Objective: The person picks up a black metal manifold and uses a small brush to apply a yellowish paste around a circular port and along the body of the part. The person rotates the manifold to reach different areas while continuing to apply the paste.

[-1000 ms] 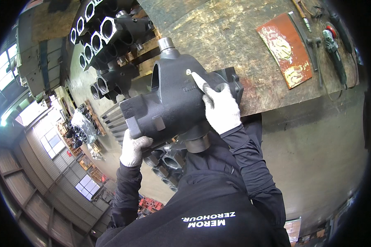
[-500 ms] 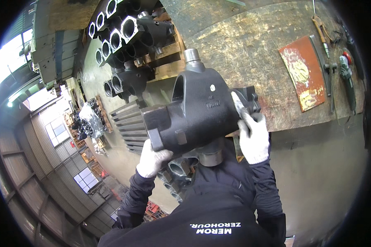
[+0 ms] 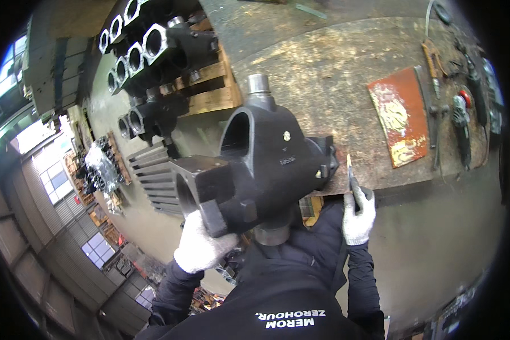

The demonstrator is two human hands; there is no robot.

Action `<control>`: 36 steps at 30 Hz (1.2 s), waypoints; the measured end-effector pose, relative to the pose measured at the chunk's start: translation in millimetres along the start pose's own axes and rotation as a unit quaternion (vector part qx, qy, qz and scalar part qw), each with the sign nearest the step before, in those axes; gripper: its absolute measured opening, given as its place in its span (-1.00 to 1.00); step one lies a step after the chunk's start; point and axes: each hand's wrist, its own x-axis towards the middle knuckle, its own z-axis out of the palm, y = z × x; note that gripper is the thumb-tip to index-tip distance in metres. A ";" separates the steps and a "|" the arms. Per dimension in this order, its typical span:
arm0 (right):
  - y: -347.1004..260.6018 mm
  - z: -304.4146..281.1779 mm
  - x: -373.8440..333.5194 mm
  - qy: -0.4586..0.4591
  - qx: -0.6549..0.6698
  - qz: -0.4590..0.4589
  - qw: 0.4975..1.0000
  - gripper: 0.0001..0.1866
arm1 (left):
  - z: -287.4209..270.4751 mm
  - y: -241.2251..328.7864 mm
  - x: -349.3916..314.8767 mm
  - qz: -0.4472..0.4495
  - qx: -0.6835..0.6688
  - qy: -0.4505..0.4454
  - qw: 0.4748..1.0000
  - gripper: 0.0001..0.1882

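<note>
A large black metal casting [image 3: 272,175], with a round bore opening and a bare-metal stub on top, is tilted between me and the workbench. My left hand [image 3: 201,246], in a white glove, is closed around the casting's lower left lug. Off the casting's right end, my gloved right hand [image 3: 358,218] pinches a thin spatula [image 3: 351,173] with a yellowish tip pointing up over the bench edge. Pale yellowish dabs [image 3: 287,136] mark the casting's face and right end. What supports the casting from below is hidden.
On the workbench [image 3: 317,68] lies a red board [image 3: 399,116] smeared with yellow putty. Beyond it are an angle grinder [image 3: 462,127] and a wooden-handled tool [image 3: 432,65]. More black castings [image 3: 187,48] stand on a wooden pallet [image 3: 215,93] at left, near stacked metal bars [image 3: 153,175].
My right hand has drawn back from the casting's right end, so the spatula now stands clear of it. The casting has turned slightly, showing more of its bore. The whole view has shifted.
</note>
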 end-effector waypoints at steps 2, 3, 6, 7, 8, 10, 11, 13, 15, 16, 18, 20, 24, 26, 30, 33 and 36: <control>3.1 3.7 1.4 0.014 0.034 0.026 0.999 -0.65 | -3.7 11.2 6.1 -0.025 0.025 -0.021 0.999 -0.48; 5.1 5.7 1.0 0.010 0.075 0.062 0.995 -0.64 | -4.2 15.2 7.9 0.011 0.048 -0.011 0.999 -0.51; 15.9 13.2 0.9 0.017 0.158 0.130 0.979 -0.62 | -5.9 19.9 11.3 0.044 0.157 0.005 0.987 -0.58; 21.4 13.8 1.6 0.024 0.143 0.122 0.982 -0.61 | -8.8 19.8 13.1 0.087 0.216 -0.004 0.973 -0.60; 26.9 14.1 0.9 0.026 0.141 0.128 0.981 -0.61 | -11.0 18.7 12.8 0.094 0.227 -0.020 0.969 -0.62; 39.4 14.3 1.6 0.029 0.153 0.142 0.978 -0.61 | -14.3 12.6 13.8 0.149 0.264 -0.036 0.952 -0.66; 45.6 13.8 1.8 0.024 0.153 0.163 0.974 -0.61 | -15.8 9.0 13.0 0.185 0.284 -0.037 0.940 -0.70; 58.8 14.2 5.6 0.018 0.124 0.129 0.984 -0.62 | -17.4 1.9 12.1 0.132 0.293 -0.037 0.946 -0.77; 68.4 12.9 5.9 0.032 0.125 0.147 0.981 -0.61 | -17.6 -2.7 10.1 0.098 0.303 -0.041 0.947 -0.80; 71.7 11.6 5.8 0.040 0.136 0.157 0.977 -0.60 | -17.8 -3.9 10.0 0.124 0.335 -0.042 0.933 -0.82; 77.6 8.8 9.3 0.055 0.146 0.138 0.978 -0.57 | -18.2 -3.2 11.4 0.080 0.335 -0.053 0.937 -0.82; 79.4 4.7 8.9 0.053 0.183 0.169 0.967 -0.44 | -18.5 -0.4 11.1 0.080 0.291 -0.064 0.951 -0.63; 89.5 1.9 13.2 0.062 0.245 0.170 0.953 -0.33 | -12.2 0.3 10.4 0.046 0.261 -0.082 0.961 -0.52; 100.7 0.1 14.0 0.056 0.224 0.157 0.960 -0.37 | -9.6 1.9 6.1 0.023 0.278 -0.089 0.956 -0.54; 122.8 -1.0 12.5 0.051 0.226 0.183 0.955 -0.43 | -0.1 7.8 1.6 0.004 0.308 -0.127 0.943 -0.57; 135.0 -2.7 10.8 0.074 0.258 0.217 0.939 -0.43 | 10.9 2.5 -2.6 0.112 0.331 -0.112 0.930 -0.60; 151.5 -14.2 17.7 0.095 0.273 0.219 0.932 -0.38 | 15.8 -12.4 -5.2 0.128 0.349 -0.111 0.922 -0.69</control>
